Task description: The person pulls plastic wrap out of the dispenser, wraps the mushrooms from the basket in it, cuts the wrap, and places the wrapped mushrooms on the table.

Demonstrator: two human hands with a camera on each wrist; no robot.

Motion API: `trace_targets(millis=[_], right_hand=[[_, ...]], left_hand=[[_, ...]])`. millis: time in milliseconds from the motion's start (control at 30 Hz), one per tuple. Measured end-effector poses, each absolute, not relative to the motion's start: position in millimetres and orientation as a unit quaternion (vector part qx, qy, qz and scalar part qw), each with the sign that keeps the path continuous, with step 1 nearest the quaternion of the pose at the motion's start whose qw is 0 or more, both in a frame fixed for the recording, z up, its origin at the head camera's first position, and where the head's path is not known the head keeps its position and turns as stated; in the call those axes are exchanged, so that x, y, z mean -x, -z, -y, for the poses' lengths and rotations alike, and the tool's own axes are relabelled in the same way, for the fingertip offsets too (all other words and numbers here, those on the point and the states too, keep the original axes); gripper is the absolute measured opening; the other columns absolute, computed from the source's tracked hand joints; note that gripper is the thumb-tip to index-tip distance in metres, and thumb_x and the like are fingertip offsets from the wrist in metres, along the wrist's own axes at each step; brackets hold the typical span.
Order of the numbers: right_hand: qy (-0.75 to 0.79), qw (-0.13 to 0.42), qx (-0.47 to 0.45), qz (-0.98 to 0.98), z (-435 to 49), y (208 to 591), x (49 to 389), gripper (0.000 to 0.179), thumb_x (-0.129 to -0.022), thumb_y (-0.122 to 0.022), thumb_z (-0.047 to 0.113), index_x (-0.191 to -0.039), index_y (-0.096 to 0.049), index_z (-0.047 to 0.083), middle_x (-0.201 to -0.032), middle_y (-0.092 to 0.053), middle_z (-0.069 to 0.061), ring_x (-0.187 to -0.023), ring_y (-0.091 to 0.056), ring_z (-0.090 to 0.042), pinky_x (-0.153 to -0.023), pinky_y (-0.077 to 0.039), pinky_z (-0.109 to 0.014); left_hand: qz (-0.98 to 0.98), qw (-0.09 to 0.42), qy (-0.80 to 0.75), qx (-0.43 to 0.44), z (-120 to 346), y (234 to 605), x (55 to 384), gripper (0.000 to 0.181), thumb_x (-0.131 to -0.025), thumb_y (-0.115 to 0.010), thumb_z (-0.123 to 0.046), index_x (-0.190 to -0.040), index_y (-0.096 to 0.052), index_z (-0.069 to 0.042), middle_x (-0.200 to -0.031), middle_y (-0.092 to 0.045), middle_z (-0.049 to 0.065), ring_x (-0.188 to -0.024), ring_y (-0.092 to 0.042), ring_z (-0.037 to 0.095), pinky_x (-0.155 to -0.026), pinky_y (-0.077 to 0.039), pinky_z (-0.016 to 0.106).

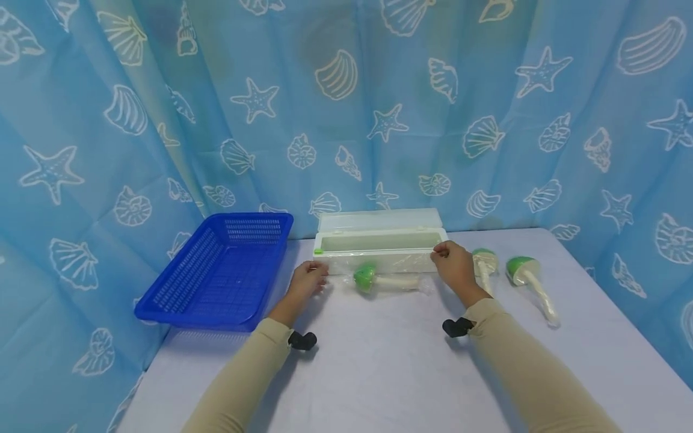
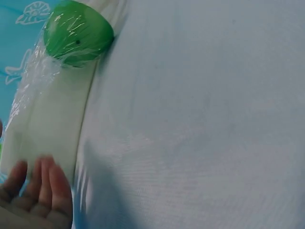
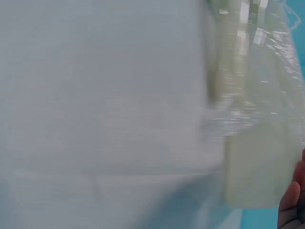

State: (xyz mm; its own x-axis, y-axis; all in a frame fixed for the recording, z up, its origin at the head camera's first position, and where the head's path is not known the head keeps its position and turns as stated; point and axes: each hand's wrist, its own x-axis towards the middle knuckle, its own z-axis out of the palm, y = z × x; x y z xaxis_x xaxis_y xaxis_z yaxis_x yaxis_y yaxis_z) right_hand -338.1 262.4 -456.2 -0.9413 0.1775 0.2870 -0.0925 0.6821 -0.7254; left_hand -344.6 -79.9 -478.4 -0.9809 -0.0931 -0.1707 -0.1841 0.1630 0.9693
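A long white box [image 1: 379, 262] stands at the back of the table with its lid [image 1: 379, 220] swung up behind it. In front of it lies a toy mushroom [image 1: 365, 278] with a green cap and pale stem, wrapped in clear plastic. My left hand [image 1: 307, 281] is beside the box's left end; in the left wrist view its fingers [image 2: 45, 181] look extended and slightly blurred, and contact is unclear. At the other end, my right hand [image 1: 456, 266] pinches the box's front right corner between thumb and fingers, which the right wrist view shows only partly.
A blue slotted basket [image 1: 238, 319] occupies the table's left side. Two more plastic-wrapped toy mushrooms [image 1: 485, 260] [image 1: 524, 270] lie to the right of my right hand. A blue curtain [image 1: 303, 180] with shell prints hangs behind the white-covered table [image 1: 379, 361].
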Motion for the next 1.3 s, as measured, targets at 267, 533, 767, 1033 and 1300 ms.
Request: trace_targets(millis=[267, 533, 767, 1033, 1300], right_hand=[[-0.414, 0.155, -0.027, 0.897, -250, 420, 366, 0.016, -0.096, -0.061, 0.015, -0.105, -0.064, 0.003, -0.093, -0.065, -0.014, -0.08, -0.059, -0.03, -0.07, -0.047, -0.043], [-0.387, 0.097, -0.086, 0.913, -194, 407, 387, 0.016, -0.097, -0.061, 0.019, -0.104, -0.066, 0.005, -0.098, -0.068, -0.012, -0.089, -0.062, -0.029, -0.077, -0.05, -0.045], [-0.348, 0.05, -0.162, 0.922, -135, 402, 398, 0.025, -0.098, -0.061, 0.027, -0.105, -0.072, 0.006, -0.097, -0.07, -0.007, -0.09, -0.064, -0.024, -0.079, -0.051, -0.042], [-0.295, 0.021, -0.2, 0.934, -77, 399, 403, 0.025, -0.096, -0.063, 0.03, -0.092, -0.074, 0.008, -0.081, -0.069, -0.001, -0.069, -0.061, -0.016, -0.066, -0.05, -0.034], [-0.255, 0.003, -0.163, 0.953, -49, 406, 406, 0.035, -0.094, -0.065, 0.04, -0.072, -0.069, 0.011, -0.058, -0.057, 0.003, -0.051, -0.045, -0.013, -0.049, -0.038, -0.028]], left_hand=[[-0.814, -0.072, -0.565, 0.113, 82, 470, 357, 0.064, -0.085, -0.073, -0.042, -0.129, -0.043, -0.006, -0.127, -0.049, 0.019, -0.109, -0.052, 0.035, -0.089, -0.044, 0.047], [-0.797, -0.085, -0.597, 0.033, 80, 471, 383, 0.048, -0.082, -0.08, -0.023, -0.121, -0.058, -0.007, -0.137, -0.049, 0.016, -0.123, -0.044, 0.037, -0.095, -0.042, 0.05], [-0.808, -0.059, -0.586, 0.001, 80, 472, 400, 0.041, -0.077, -0.084, -0.024, -0.106, -0.059, -0.009, -0.134, -0.048, 0.014, -0.126, -0.041, 0.037, -0.099, -0.038, 0.051], [-0.798, -0.073, -0.595, -0.055, 89, 481, 410, 0.035, -0.077, -0.085, -0.02, -0.09, -0.056, -0.006, -0.106, -0.057, 0.008, -0.102, -0.049, 0.024, -0.085, -0.041, 0.042], [-0.793, -0.081, -0.591, -0.124, 95, 486, 410, 0.019, -0.077, -0.081, -0.004, -0.089, -0.067, 0.0, -0.099, -0.063, 0.006, -0.103, -0.049, 0.022, -0.096, -0.037, 0.042]])
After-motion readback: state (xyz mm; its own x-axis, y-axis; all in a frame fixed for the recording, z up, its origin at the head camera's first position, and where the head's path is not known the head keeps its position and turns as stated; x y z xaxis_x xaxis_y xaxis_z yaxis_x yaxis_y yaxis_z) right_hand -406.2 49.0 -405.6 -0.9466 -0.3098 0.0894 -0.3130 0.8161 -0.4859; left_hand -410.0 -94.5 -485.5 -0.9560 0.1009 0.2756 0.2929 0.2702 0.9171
